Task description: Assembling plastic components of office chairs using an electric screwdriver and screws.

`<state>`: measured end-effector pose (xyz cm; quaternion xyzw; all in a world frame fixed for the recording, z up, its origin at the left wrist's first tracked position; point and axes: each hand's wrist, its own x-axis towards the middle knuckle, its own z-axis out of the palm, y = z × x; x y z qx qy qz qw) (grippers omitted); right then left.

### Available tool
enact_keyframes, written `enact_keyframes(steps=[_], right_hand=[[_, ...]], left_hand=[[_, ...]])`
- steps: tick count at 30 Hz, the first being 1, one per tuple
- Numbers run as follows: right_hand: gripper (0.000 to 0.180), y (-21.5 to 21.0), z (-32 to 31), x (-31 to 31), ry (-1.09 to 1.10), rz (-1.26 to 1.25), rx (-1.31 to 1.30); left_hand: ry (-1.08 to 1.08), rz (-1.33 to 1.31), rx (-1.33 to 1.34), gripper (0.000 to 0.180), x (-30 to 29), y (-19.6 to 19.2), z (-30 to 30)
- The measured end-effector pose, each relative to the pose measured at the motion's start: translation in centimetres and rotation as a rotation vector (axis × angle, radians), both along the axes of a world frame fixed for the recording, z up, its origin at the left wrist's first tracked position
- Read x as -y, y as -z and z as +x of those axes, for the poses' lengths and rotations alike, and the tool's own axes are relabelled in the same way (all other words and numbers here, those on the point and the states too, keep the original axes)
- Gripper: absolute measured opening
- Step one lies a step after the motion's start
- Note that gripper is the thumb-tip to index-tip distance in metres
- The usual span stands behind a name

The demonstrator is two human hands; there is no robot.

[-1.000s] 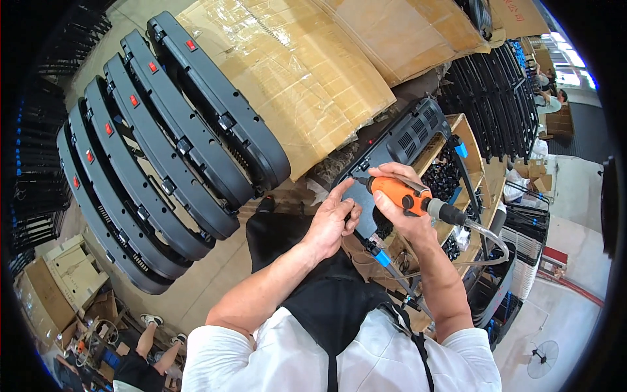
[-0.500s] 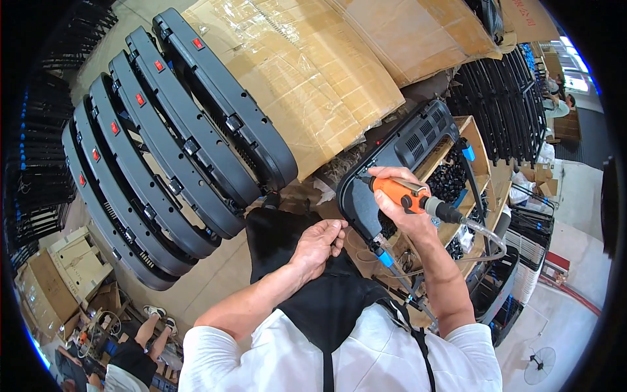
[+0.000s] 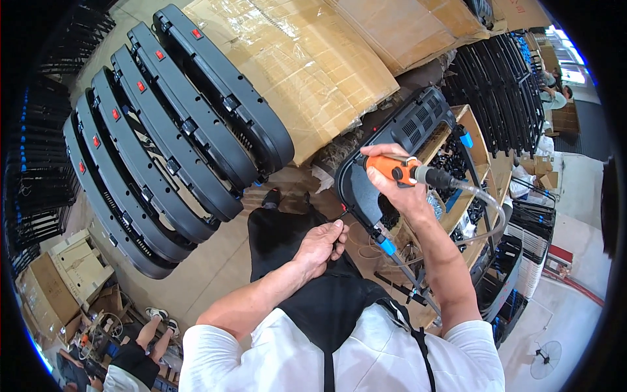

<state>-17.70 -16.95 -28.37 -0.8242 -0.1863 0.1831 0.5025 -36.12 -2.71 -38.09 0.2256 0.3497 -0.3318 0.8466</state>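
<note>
My right hand [image 3: 403, 198] grips an orange pneumatic screwdriver [image 3: 392, 170] with a black rear end and a clear air hose [image 3: 486, 199]. Its front end is over the far-left edge of a black plastic housing [image 3: 408, 130] with vent slots and a dark grey rounded panel [image 3: 362, 196]. Whether the bit touches the housing is hidden. Thumb and fingers of my left hand [image 3: 321, 243] are pinched together just short of the housing's near corner. Anything in that pinch is too small to name. A blue connector [image 3: 387, 246] sits on a tube at the housing's near side.
Several black curved housings [image 3: 209, 85] with red switches stand in a row at left. Large cardboard sheets [image 3: 294, 72] lie beyond. A wooden bin [image 3: 480, 140] of small black parts is at right, near stacked black frames [image 3: 496, 98]. Another person [image 3: 134, 359] is at lower left.
My right hand and the screwdriver have shifted slightly away from me and left along the housing. My left hand stays almost in place, still pinched. The whole view has shifted a little.
</note>
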Motion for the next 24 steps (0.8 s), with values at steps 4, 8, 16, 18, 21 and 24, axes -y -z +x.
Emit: enact_keyframes(steps=[4, 8, 16, 18, 21, 24], right_hand=[[0.049, -1.4, -1.8, -0.5, 0.116, 0.058, 0.064], [0.045, -4.7, -7.6, 1.8, 0.168, 0.137, 0.077], [0.046, -3.3, -15.5, 6.8, 0.11, 0.219, 0.044], [0.045, -3.1, -16.2, 7.2, 0.148, 0.244, 0.061], [0.044, -2.9, -16.7, 7.3, 0.182, 0.275, 0.06], [0.043, -3.1, -16.9, 7.5, 0.189, 0.231, 0.074]], left_hand=[[0.005, 0.019, -0.02, 0.028, 0.6, 0.4, -0.7], [-0.054, -0.07, -0.056, 0.026, 0.4, 0.4, -0.6], [-0.068, -0.194, -0.09, 0.024, 1.7, -0.9, 1.0], [-0.04, -0.188, -0.094, 0.024, 2.0, -1.0, 1.1], [-0.007, -0.185, -0.105, 0.023, 2.2, -1.3, 1.0], [0.019, -0.173, -0.11, 0.023, 2.3, -1.6, 1.3]])
